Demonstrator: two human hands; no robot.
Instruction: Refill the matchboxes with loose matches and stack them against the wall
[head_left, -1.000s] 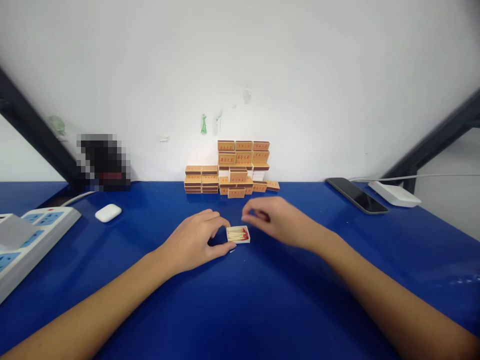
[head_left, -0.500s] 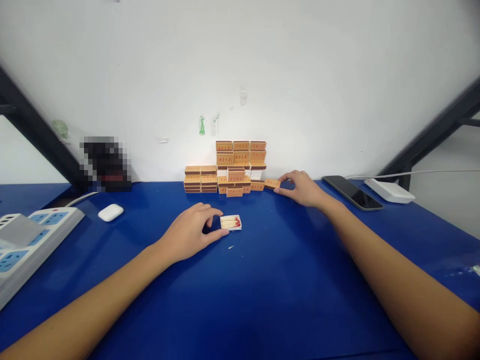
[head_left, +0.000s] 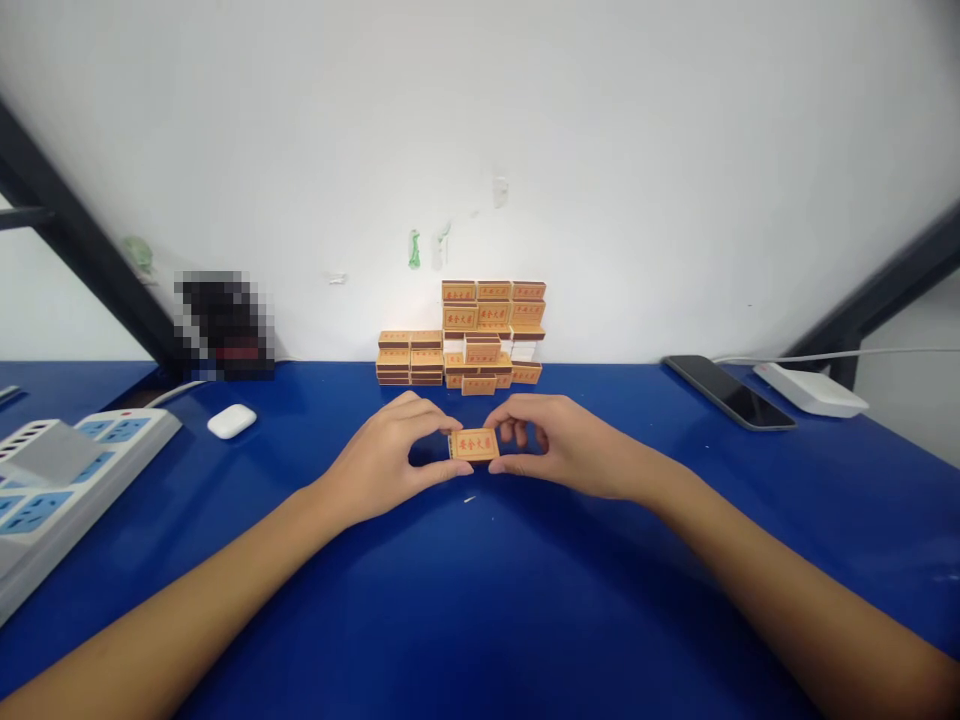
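An orange matchbox sleeve (head_left: 475, 445) with red lettering lies over a white matchbox tray (head_left: 451, 447), of which only a narrow left end shows. My left hand (head_left: 405, 445) pinches the tray's end between thumb and forefinger. From the other side, my right hand (head_left: 559, 440) grips the right end of the sleeve, thumb at the near edge and forefinger at the far one. The matches inside are mostly hidden. Behind both hands, stacked matchboxes (head_left: 493, 314) stand against the wall, with a lower stack (head_left: 410, 358) on their left.
On the blue table (head_left: 480, 610) lie a white earphone case (head_left: 232, 421) and a power strip (head_left: 82, 490) to the left. A phone (head_left: 727, 392) and a white box with a cable (head_left: 810, 388) are at the right. A small splinter (head_left: 469, 499) lies near my hands.
My right hand has brought the sleeve from beside the stack to the tray in my left hand. The sleeve now covers most of the tray and its matches. The view has shifted slightly.
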